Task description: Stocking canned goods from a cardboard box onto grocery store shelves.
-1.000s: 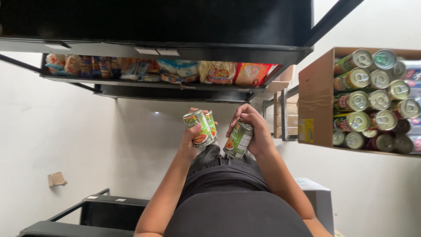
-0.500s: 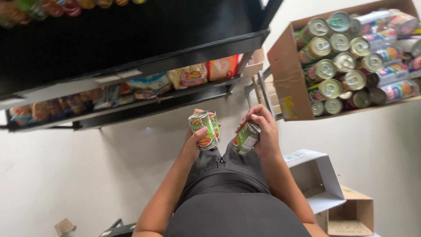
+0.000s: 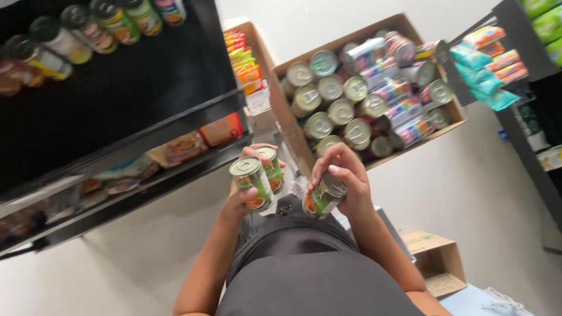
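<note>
The view looked down over the person's chest, turned so that the shelves and floor sat at a slant. The left hand (image 3: 243, 196) gripped two small tins side by side, its fingers wrapped round them from behind and the thumb pressed across the front of the nearer one. These two green-labelled tins (image 3: 257, 178) stood nearly upright, touching each other, lids toward the camera. The right hand (image 3: 342, 181) curled over a third green-labelled tin (image 3: 324, 196), fingers clamped round its top and side, the tin tilted with its lid leaning to the right. A narrow gap separated the left pair from the right tin; both hands hovered just in front of the dark-clothed torso (image 3: 310, 269).

Just beyond the hands, close to the fingertips, was the near edge of an open cardboard box (image 3: 284, 111) packed with tins (image 3: 342, 108) lying on their sides, pull-tab lids facing out; some wore striped multicoloured labels. To the left ran a black shelf unit (image 3: 134, 88), its front edge passing near the left hand, with a row of tins (image 3: 88, 29) on the upper tier and flat food packets (image 3: 175, 149) on the tier below. At far right another dark shelf (image 3: 515, 35) carried green and teal packets (image 3: 492, 70). A pale floor (image 3: 456, 187) lay open between the box and that shelf, and a smaller cardboard box (image 3: 436, 263) sat on it beside the right forearm.
</note>
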